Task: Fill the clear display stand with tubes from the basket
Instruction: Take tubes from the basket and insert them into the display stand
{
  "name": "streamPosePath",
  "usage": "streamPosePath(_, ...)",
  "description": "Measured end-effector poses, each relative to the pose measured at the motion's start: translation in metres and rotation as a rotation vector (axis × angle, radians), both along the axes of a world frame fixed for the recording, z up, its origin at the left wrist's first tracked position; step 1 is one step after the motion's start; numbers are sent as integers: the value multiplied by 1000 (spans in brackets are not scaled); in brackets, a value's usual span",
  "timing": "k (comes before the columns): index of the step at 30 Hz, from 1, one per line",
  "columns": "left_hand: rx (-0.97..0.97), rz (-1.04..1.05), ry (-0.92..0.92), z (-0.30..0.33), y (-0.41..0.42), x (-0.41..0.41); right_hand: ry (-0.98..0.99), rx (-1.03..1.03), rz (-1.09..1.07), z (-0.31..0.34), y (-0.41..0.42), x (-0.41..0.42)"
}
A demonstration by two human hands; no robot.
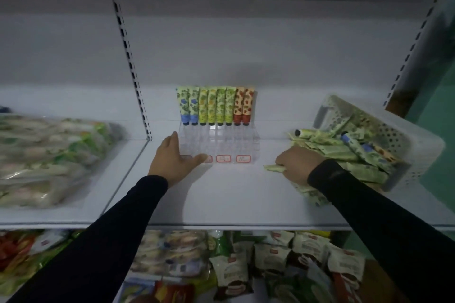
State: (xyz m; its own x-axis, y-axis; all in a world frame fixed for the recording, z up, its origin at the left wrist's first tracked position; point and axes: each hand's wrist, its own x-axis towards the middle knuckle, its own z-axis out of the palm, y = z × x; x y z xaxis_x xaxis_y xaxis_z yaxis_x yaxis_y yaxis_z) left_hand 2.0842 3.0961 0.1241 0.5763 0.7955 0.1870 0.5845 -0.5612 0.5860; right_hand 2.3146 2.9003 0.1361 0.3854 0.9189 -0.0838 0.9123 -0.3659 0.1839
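Observation:
A clear stepped display stand [229, 141] sits at the middle of the white shelf. Its back row holds several upright tubes [215, 106], blue-, green- and red-patterned; the lower steps hold none. My left hand [172, 157] rests on the stand's left front corner, fingers straight along its side and thumb across the front. At the right a white perforated basket [403, 152] lies tipped, with a pile of tubes [344, 152] spilling out. My right hand [299, 165] grips a green tube [273, 168] at the pile's near edge.
Bagged goods [51, 155] lie on the shelf section to the left, beyond a slotted upright [133, 66]. The white shelf [234, 199] stretches bare in front of the stand. Packaged snacks [246, 265] fill the shelf below.

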Motion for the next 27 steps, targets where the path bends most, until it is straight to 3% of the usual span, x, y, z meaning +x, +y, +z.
streamPosePath(5, -131, -31, -16, -13, 13, 4, 131, 189, 6, 18, 5, -5)
streamPosePath(12, -139, -35, -42, -17, 29, 4, 708, 651, -135, 31, 4, -3)
streamPosePath(16, -81, -48, -45, -23, 27, 3, 1014, 726, -155, 27, 20, 5)
streamPosePath(23, -46, -35, -42, -22, 28, 4, 1207, 920, -173, 25, 55, 16)
streamPosePath(27, -35, -23, -44, -23, 30, 4, 1122, 982, -126, 33, 74, 14)
